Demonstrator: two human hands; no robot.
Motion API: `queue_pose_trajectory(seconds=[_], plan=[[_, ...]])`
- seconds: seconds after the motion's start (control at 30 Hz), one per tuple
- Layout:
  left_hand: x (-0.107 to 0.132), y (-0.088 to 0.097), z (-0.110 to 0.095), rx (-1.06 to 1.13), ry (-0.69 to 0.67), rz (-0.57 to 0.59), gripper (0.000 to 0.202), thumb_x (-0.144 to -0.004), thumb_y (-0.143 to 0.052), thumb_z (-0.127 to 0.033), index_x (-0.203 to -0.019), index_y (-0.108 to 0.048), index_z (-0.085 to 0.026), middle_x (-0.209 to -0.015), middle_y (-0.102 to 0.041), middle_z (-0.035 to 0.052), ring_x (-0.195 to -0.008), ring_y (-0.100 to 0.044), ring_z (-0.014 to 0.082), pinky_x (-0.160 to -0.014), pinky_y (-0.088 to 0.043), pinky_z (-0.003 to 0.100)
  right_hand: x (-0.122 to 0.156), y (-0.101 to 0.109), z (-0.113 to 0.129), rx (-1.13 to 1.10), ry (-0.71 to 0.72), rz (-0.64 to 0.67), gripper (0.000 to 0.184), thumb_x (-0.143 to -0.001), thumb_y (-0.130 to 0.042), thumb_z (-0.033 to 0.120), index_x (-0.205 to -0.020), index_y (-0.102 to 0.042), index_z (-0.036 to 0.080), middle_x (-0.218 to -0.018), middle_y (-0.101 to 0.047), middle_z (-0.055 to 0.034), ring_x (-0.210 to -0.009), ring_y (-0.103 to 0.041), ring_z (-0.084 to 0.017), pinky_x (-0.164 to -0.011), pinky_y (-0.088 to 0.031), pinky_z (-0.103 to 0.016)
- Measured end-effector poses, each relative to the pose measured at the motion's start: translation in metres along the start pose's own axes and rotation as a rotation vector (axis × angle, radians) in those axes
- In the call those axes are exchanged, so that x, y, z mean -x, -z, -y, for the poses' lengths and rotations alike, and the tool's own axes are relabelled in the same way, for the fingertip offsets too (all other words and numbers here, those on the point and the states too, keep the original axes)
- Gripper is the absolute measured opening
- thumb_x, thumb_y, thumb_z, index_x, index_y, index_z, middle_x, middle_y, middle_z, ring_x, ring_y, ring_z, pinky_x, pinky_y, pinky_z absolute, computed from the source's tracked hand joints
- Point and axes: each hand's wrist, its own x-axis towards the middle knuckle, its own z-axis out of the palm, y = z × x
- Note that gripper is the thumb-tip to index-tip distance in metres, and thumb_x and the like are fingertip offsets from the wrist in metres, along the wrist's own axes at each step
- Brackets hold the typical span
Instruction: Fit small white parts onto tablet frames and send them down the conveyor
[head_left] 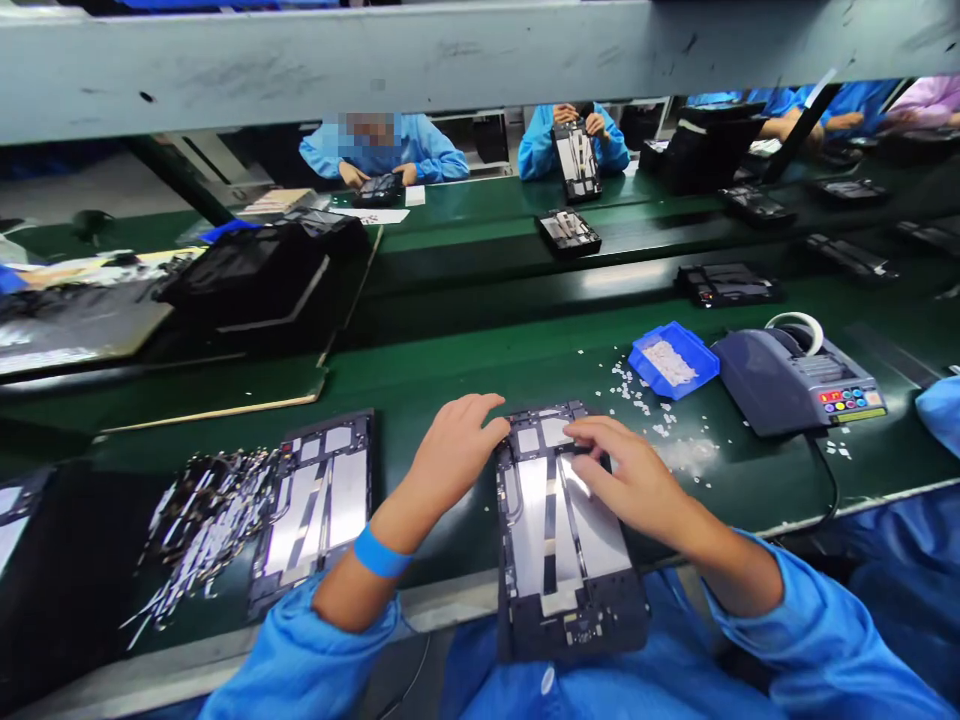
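Note:
An open tablet body (532,520), its grey battery plates and flat cables bare, lies in front of me and overhangs the near edge of the bench. At its upper left corner is my left hand (461,440), fingers extended and thumb by the rim. My right hand (630,475) reaches over the upper right part; its index fingertip rests near a small grey plate, and the thumb stays apart from it. No held piece shows in either hand. Left of my forearm lies a second open tablet body (349,490), beside a heap of thin strips (217,510).
A blue tray (705,355) of small white pieces stands ahead on the right, with loose pieces scattered around. Beside it is a tape dispenser (772,385). More tablet bodies (727,283) lie along the green line. Co-workers (442,150) sit opposite, below a grey beam (450,60).

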Motion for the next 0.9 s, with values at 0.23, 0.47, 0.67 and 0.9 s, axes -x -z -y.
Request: queue_pose_trajectory(seconds=[0.23,0.47,0.67,0.9], plan=[[0.015,-0.010,-0.006,0.205,0.111,-0.240,0.025,-0.098,-0.054,-0.021,-0.091,-0.077,-0.027,-0.123,-0.074,0.0087,-0.112,-0.067,0.0278,-0.093,-0.052,0.043,-0.080,-0.043,0.000,-0.112,-0.094,0.314,0.019,-0.091,-0.059,0.013,-0.098,-0.076,0.018,-0.088,-0.077,-0.0022,-0.076,-0.069,-0.015,-0.072,-0.053,-0.027],[0.024,-0.009,-0.043,0.817,0.698,-0.237,0.027,-0.087,-0.065,-0.028,-0.111,-0.073,-0.022,-0.094,-0.075,0.0046,-0.083,-0.067,0.0196,-0.076,-0.054,0.032,-0.069,-0.054,-0.005,-0.224,-0.094,0.232,0.009,-0.091,-0.062,0.017,-0.092,-0.070,0.017,-0.082,-0.073,0.0013,-0.070,-0.063,-0.011,-0.064,-0.044,-0.021],[0.016,-0.007,-0.053,1.008,0.921,-0.243,0.022,-0.086,-0.064,-0.036,-0.093,-0.078,-0.020,-0.090,-0.079,0.0049,-0.078,-0.069,0.0198,-0.071,-0.052,0.030,-0.055,-0.062,0.001,0.171,0.088,0.126,0.009,-0.097,-0.062,0.016,-0.093,-0.069,0.019,-0.092,-0.075,-0.0038,-0.087,-0.068,-0.017,-0.080,-0.048,-0.027],[0.018,-0.008,-0.059,1.057,0.981,-0.283,0.019,-0.083,-0.068,-0.036,-0.086,-0.078,-0.020,-0.081,-0.079,0.0035,-0.074,-0.070,0.0195,-0.068,-0.053,0.029,-0.038,-0.069,-0.002,0.458,0.193,0.086,0.018,-0.103,-0.056,0.024,-0.101,-0.073,0.018,-0.096,-0.076,-0.0113,-0.092,-0.071,-0.025,-0.087,-0.051,-0.035]])
